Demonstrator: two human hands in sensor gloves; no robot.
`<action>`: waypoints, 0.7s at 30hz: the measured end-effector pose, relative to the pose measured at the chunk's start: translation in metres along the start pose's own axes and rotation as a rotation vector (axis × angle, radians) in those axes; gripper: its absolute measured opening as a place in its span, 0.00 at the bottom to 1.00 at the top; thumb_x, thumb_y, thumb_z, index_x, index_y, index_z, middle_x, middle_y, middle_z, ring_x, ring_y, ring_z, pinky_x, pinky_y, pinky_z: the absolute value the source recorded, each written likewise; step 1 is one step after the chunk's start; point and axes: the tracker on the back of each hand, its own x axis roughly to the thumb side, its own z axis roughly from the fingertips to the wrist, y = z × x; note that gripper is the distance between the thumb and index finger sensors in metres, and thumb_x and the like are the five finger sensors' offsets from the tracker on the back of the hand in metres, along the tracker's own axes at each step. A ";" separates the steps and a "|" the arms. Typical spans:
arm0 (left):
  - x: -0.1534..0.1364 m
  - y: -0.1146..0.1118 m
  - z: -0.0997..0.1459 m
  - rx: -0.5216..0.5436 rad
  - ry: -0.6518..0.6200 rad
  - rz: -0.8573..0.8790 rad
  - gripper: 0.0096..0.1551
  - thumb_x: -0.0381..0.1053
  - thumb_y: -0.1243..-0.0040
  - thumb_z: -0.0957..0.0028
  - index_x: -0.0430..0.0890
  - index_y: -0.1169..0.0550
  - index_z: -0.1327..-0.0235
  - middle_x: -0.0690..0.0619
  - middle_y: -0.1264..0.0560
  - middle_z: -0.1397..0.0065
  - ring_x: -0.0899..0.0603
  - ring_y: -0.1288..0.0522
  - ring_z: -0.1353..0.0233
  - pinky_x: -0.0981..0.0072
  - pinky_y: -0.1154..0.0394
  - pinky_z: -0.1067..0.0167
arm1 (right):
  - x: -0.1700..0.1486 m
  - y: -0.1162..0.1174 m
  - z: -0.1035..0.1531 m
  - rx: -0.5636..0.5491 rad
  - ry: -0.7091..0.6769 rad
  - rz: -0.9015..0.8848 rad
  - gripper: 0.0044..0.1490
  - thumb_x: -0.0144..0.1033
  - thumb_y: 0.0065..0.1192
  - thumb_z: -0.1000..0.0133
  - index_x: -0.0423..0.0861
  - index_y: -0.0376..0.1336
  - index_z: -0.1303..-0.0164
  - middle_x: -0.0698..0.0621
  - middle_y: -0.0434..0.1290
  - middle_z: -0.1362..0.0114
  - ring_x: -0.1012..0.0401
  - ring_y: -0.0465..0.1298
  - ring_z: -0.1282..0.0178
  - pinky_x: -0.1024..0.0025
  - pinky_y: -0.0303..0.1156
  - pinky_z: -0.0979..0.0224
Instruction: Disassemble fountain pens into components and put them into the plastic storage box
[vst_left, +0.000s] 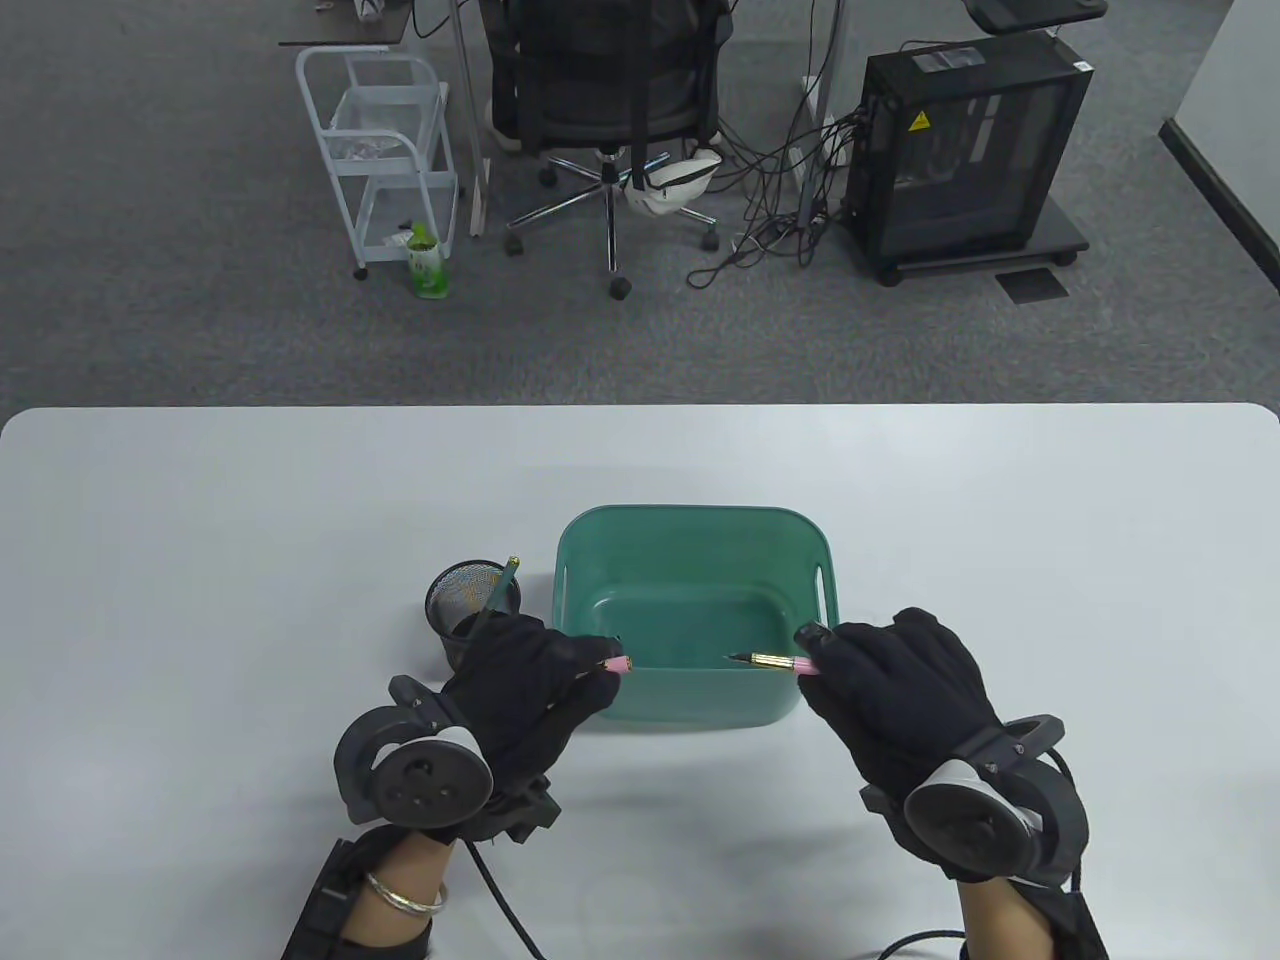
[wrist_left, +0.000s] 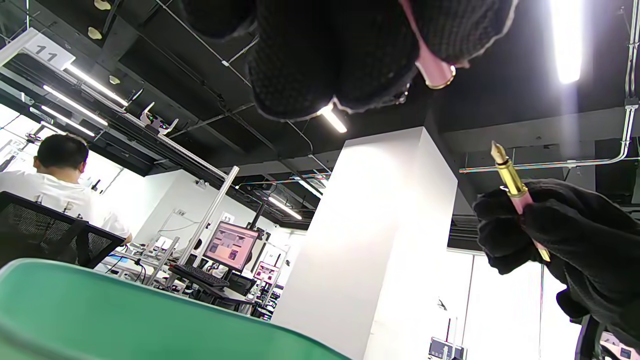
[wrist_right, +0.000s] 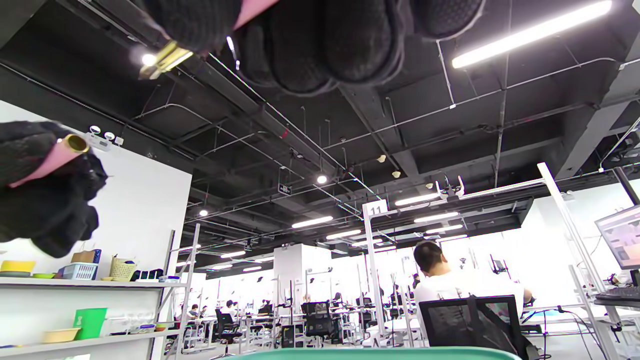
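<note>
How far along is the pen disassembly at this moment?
Early. Done: the pink pen is pulled apart. In hand: the left hand holds the pink cap, the right hand the nib section, both over the green box, which looks empty. Left: dropping both in, plus the pen in the mesh cup.

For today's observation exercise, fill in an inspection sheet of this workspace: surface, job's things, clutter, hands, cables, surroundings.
Surface: white table, bare around the work area.
Job's things: green storage box at centre, nothing seen inside; pink pen cap and pink nib section with gold nib, pulled apart, held over the box's near edge.
Clutter: black mesh pen cup left of the box, a green pen standing in it.
Hands: left hand grips the cap; right hand grips the nib section.
Cables: black leads run from both wrists off the table's near edge.
Surroundings: office chair, white trolley, computer tower, tangled floor cables.
</note>
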 end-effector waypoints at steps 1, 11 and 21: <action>0.000 0.000 0.000 -0.003 -0.001 0.000 0.26 0.58 0.48 0.29 0.40 0.17 0.38 0.57 0.17 0.51 0.47 0.19 0.45 0.47 0.33 0.26 | 0.000 0.000 0.000 0.001 0.000 -0.003 0.27 0.53 0.57 0.40 0.57 0.70 0.33 0.58 0.75 0.35 0.62 0.75 0.38 0.52 0.63 0.19; 0.002 -0.004 -0.001 -0.025 -0.002 -0.017 0.26 0.58 0.48 0.29 0.41 0.17 0.38 0.57 0.17 0.50 0.47 0.18 0.44 0.46 0.33 0.26 | 0.000 0.001 0.000 0.004 -0.002 -0.001 0.27 0.53 0.57 0.40 0.57 0.71 0.33 0.57 0.75 0.35 0.62 0.75 0.38 0.52 0.63 0.19; 0.003 -0.018 -0.005 -0.096 0.015 -0.036 0.26 0.58 0.48 0.29 0.42 0.18 0.36 0.57 0.17 0.48 0.47 0.18 0.43 0.46 0.33 0.26 | 0.000 0.001 0.000 0.017 -0.001 0.001 0.27 0.51 0.58 0.40 0.55 0.71 0.33 0.57 0.76 0.36 0.62 0.75 0.39 0.52 0.63 0.19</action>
